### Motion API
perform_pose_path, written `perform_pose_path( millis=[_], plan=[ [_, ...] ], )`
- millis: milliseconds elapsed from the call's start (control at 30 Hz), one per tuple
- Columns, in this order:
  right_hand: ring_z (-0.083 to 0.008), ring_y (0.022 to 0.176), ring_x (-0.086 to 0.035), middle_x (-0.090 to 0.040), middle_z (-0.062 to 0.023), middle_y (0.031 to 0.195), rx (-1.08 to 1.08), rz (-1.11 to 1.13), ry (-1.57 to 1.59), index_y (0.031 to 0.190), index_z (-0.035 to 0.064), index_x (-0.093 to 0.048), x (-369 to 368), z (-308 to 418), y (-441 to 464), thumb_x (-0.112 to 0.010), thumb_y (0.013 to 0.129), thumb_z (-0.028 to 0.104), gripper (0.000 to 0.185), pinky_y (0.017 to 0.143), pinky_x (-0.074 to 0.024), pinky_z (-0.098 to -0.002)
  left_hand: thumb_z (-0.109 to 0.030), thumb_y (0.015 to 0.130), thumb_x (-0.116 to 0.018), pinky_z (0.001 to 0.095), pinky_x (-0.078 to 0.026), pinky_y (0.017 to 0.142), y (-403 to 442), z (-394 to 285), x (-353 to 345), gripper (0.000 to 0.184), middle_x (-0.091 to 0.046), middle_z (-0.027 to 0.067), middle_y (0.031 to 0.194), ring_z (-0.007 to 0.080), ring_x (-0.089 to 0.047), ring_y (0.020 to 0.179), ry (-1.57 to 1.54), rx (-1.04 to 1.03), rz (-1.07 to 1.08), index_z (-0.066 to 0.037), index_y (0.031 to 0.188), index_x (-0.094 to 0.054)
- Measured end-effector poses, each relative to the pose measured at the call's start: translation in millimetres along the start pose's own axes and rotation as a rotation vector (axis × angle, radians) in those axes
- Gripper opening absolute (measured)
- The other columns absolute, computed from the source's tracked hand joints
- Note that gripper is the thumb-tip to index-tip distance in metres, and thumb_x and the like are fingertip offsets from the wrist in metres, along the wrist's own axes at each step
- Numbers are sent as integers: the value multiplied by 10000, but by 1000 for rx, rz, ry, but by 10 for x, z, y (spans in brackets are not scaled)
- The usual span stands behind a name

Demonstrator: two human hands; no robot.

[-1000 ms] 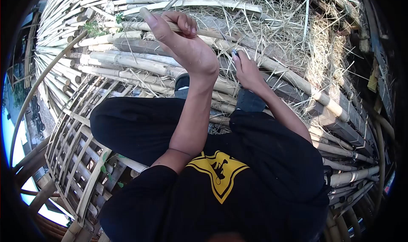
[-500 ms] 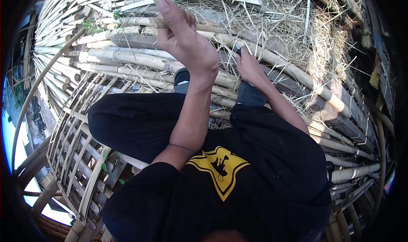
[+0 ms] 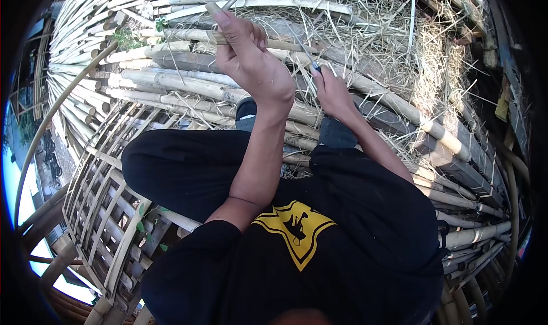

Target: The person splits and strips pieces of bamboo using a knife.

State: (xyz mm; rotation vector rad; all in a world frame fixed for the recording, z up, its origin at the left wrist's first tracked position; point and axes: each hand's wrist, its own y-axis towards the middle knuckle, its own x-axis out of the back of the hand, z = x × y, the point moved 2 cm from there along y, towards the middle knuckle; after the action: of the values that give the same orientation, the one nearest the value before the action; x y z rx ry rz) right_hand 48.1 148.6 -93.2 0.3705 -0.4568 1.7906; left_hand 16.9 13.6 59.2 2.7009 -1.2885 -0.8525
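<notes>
My left hand (image 3: 251,57) is raised in front of me, its fingers closed around a narrow bamboo strip (image 3: 284,45) that points right. Lower and to the right, my right hand (image 3: 333,92) grips a knife (image 3: 315,66) by its handle. The thin blade slants up and left to the strip's right end, seeming to meet it; exact contact is too small to tell. Pale bamboo shavings (image 3: 365,39) lie just beyond both hands.
Bamboo poles (image 3: 165,81) cover the ground under and ahead of me. A woven bamboo lattice (image 3: 108,205) stands at my left. A squared beam (image 3: 456,165) lies to the right, and a curved pole (image 3: 63,97) arcs along the left.
The knife blade now shows more clearly against the strip's end. My left hand and the strip have shifted slightly right and down, while my right hand has moved only a little.
</notes>
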Motion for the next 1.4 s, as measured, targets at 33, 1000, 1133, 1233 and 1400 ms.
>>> perform_pose_path(
  millis=[33,1000,1133,1233,1400],
  plan=[
    [-469,690,-579,-588,-274,705,-124,126,-151,1000,-29,-494,-42,-49,60,-410,986,303,343,620,-420,-527,-331,1007,-459,236,-229,519,-13,-2,-9,424,-299,-43,597,58,-254,549,31,-31,26,-87,660,-445],
    [-179,558,-460,-492,-75,615,-385,169,249,818,11,-522,107,-196,-64,-419,989,380,420,550,-372,-338,-332,1033,-316,227,-280,351,-100,126,-67,481,-279,1,526,87,-280,383,130,-208,391,-73,628,-331],
    [-76,514,-403,-450,13,581,-186,77,118,811,51,-516,98,-136,-97,-418,1000,373,385,485,-330,-265,-365,1034,-263,226,-272,347,-74,61,-8,478,-261,9,542,95,-227,384,92,-174,303,-99,637,-287],
    [-79,514,-406,-453,12,582,-198,90,164,809,53,-517,76,-127,-115,-418,1000,371,384,486,-329,-266,-372,1033,-251,223,-247,346,-72,76,-2,477,-259,10,544,94,-203,388,133,-174,293,-102,641,-280],
    [-99,476,-421,-457,9,580,-690,475,1000,817,64,-520,218,-144,-64,-419,998,369,369,462,-323,-279,-187,1021,-397,214,-175,356,42,223,16,444,-305,-14,489,39,-235,386,-175,-152,217,-30,607,-426]
  ],
)
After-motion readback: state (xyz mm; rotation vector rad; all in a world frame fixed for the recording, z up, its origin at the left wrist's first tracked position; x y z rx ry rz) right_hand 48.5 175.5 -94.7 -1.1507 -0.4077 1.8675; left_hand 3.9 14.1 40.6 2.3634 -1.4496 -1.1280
